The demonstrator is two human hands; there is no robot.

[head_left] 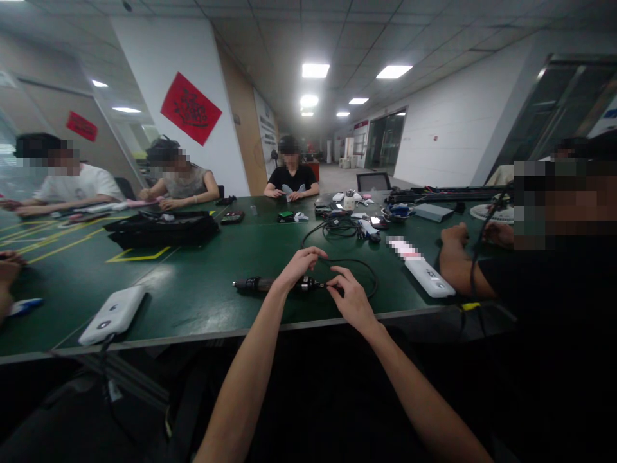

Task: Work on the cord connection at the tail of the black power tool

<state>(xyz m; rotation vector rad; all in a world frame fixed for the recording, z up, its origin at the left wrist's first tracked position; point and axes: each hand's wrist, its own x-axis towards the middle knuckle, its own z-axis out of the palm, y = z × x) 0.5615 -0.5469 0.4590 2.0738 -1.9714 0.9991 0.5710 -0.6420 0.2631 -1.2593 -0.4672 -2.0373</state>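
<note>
A black cylindrical tool (253,284) lies on its side near the front edge of the green table (193,289). My left hand (299,265) is curled over its right end and grips it. My right hand (351,299) pinches the black cable (369,270) where it leaves the tool. The cable loops away across the table behind my hands.
A white device (113,314) lies front left, another white device (429,276) front right. A black bag (161,228), cables and small gadgets (366,228) sit farther back. Three people sit along the far side; a person in black sits close on my right.
</note>
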